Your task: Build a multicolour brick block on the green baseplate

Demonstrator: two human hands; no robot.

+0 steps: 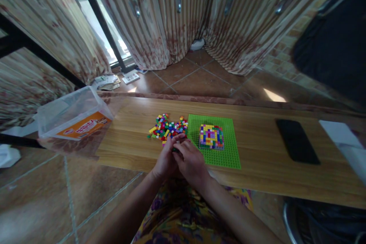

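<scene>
My left hand point(166, 159) and my right hand point(193, 162) meet over the front part of the table. Their fingers are closed together around small toy bricks point(175, 150), of which a dark green bit and a white bit show. The fingers hide the rest. Just beyond them lies a loose pile of multicoloured toy bricks point(168, 126). To the right of the pile, a green baseplate point(231, 141) lies flat, its left edge near my right hand. A square block built of colourful bricks point(211, 136) stands on it, with a ringed pattern on top.
A clear plastic bin point(76, 116) with an orange label stands at the table's left end. A black phone-like slab point(297, 141) and white sheets point(341, 133) lie to the right on the wooden table point(257, 152). Curtains point(171, 26) hang beyond, above a tiled floor.
</scene>
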